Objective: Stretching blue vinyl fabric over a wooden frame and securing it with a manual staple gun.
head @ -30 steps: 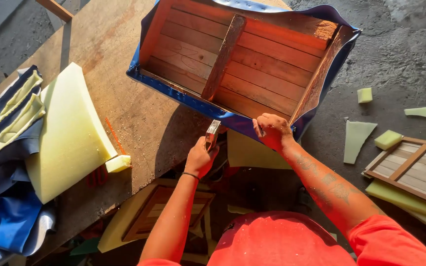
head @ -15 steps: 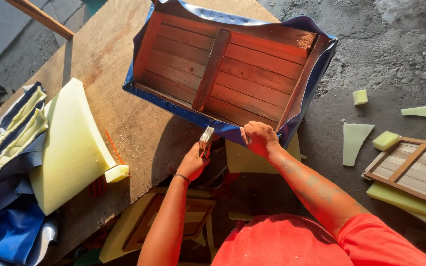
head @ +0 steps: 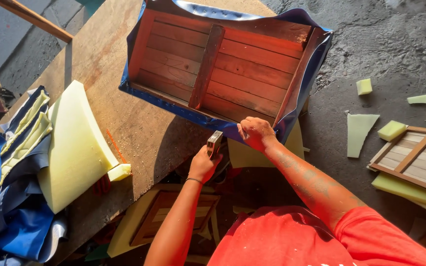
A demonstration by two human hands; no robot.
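Note:
A slatted wooden seat frame (head: 242, 74) lies upside down on the plywood workbench (head: 99, 64), with blue vinyl cover (head: 208, 120) wrapped round its edges. My left hand (head: 204, 163) grips a metal staple gun (head: 215, 143) held up against the near blue edge. My right hand (head: 255, 133) presses and pinches the blue vinyl at the frame's near right corner, just beside the tool.
Yellow foam slabs (head: 75, 148) and folded blue vinyl (head: 1, 207) lie on the bench's left end. Foam scraps (head: 363, 125) and another wooden frame on foam (head: 417, 157) sit on the concrete floor at right. A further frame (head: 168, 216) rests under the bench.
The frame now sits nearer and more to the right in view. My left hand with the staple gun and my right hand have stayed together at the near blue edge.

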